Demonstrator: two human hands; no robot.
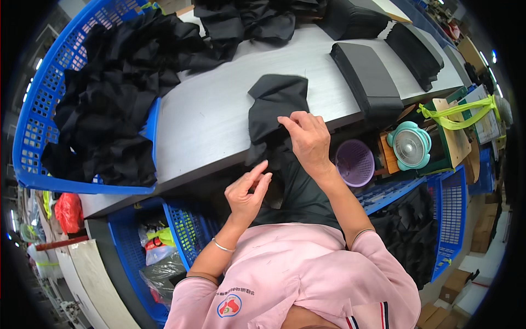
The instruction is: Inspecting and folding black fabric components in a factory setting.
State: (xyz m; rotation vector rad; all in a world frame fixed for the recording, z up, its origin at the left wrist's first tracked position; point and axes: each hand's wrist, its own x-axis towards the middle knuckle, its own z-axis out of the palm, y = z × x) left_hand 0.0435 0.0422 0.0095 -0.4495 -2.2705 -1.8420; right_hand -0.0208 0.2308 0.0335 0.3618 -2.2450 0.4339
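Observation:
A black fabric piece [278,101] lies at the front of the pale table and drapes over its edge toward my lap. My right hand [311,141] is over the right side of this piece, fingers curled and thumb reaching left across the cloth, apparently gripping it. The exact contact under those fingers is hidden. Lower and to the left, my left hand [247,192] has its index finger and thumb stretched out and apart, near the hanging end of the cloth. It shows nothing held.
A blue basket [33,131] heaped with loose black fabric stands left. Neat black fabric stacks [370,77] line the table's right. Below sit a purple basket [355,163], a turquoise fan [409,145] and another blue crate [452,205] with black cloth.

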